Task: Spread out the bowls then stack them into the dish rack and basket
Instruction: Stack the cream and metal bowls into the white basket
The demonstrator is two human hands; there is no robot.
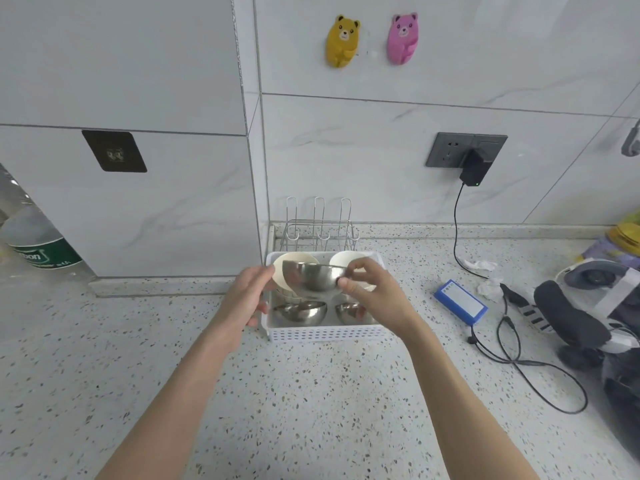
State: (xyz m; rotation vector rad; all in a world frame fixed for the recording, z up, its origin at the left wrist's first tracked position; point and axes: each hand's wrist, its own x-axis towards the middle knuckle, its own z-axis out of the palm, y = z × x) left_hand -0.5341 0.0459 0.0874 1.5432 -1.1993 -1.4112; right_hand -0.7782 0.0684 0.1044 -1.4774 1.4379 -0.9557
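Note:
A steel bowl (313, 277) is held above the white perforated basket (325, 334). My left hand (247, 297) touches its left rim and my right hand (372, 292) pinches its right rim. Inside the basket, two steel bowls lie in the front row, one on the left (300, 311) and one on the right (349, 313). Two cream bowls stand behind them, the left one (278, 277) and the right one (344, 259), both partly hidden by the held bowl. A wire dish rack (320, 226) stands behind the basket against the wall.
A blue battery pack (460, 301) with black cables (526, 362) lies to the right, beside a headset-like device (595, 306) and crumpled tissue (485, 265). A charger (472, 169) hangs from the wall socket. A plastic bottle (31, 237) stands at far left. The speckled counter (311, 410) stretches toward me.

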